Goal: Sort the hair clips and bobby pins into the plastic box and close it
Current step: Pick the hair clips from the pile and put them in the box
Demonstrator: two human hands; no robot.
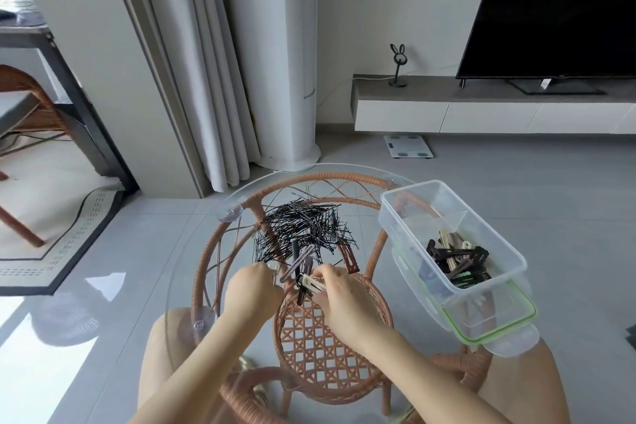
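A heap of black bobby pins (299, 229) lies on the round glass tabletop (192, 272). Just in front of it are several brown and dark hair clips (298, 263), and one brown clip (348, 256) lies apart to the right. My right hand (339, 299) is shut on a cream hair clip (314, 284) together with dark clips. My left hand (253, 289) is closed beside the clips, pinching something small that I cannot make out. At the right stands the clear plastic box (406, 237), open, with several clips (457, 260) in its near compartment.
The box's green-edged lid (495, 327) lies under the box at the table's right edge. The glass rests on a rattan frame (330, 348) with suction cups (230, 213). My knees show below the glass. A TV unit (481, 103) stands behind.
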